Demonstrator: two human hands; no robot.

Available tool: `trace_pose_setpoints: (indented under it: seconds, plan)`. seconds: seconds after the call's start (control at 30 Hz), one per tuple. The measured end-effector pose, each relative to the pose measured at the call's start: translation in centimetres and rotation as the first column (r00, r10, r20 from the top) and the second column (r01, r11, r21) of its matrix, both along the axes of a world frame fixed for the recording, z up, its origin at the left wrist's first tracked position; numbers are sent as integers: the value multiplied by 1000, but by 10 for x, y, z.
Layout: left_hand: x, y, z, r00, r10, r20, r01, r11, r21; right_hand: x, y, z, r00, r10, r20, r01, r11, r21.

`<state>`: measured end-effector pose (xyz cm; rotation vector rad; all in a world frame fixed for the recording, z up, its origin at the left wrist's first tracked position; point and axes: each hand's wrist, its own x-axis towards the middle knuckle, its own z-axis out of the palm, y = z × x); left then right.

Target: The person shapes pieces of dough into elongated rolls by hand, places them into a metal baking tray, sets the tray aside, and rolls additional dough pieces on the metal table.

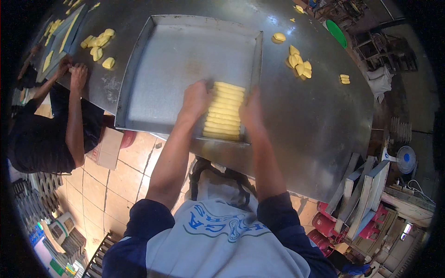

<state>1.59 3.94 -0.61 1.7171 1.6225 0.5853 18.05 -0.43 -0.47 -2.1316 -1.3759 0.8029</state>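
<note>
A column of pale yellow dough rolls (pixel 224 111) lies side by side in a large shallow metal tray (pixel 162 60), along its near right part. My left hand (pixel 196 99) is at the left ends of the upper rolls, its fingers curled inward and partly hidden. On the opposite side, my right hand (pixel 251 110) sits between the roll ends and the tray's right wall. Motion smears its fingers. Whether either hand grips a roll does not show.
Dough pieces (pixel 299 62) lie in a cluster on the metal table (pixel 315 120) to the right, and another dough cluster (pixel 98 42) lies left of the tray. A co-worker's hands (pixel 74 72) work at the left edge. Stacked metal trays (pixel 366 194) stand at the lower right.
</note>
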Motion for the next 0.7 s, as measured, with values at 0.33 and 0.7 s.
trace_pose_setpoints:
  seconds: [0.33,0.7]
  plan:
    - [52,42,-31,857,-457,-239,506,834,221,4,-15,-10,994,39,-104,-37,999,21]
    - [63,-34,133,500,-378,779,438,887,149,64,-63,30,911,90,-403,93,906,413]
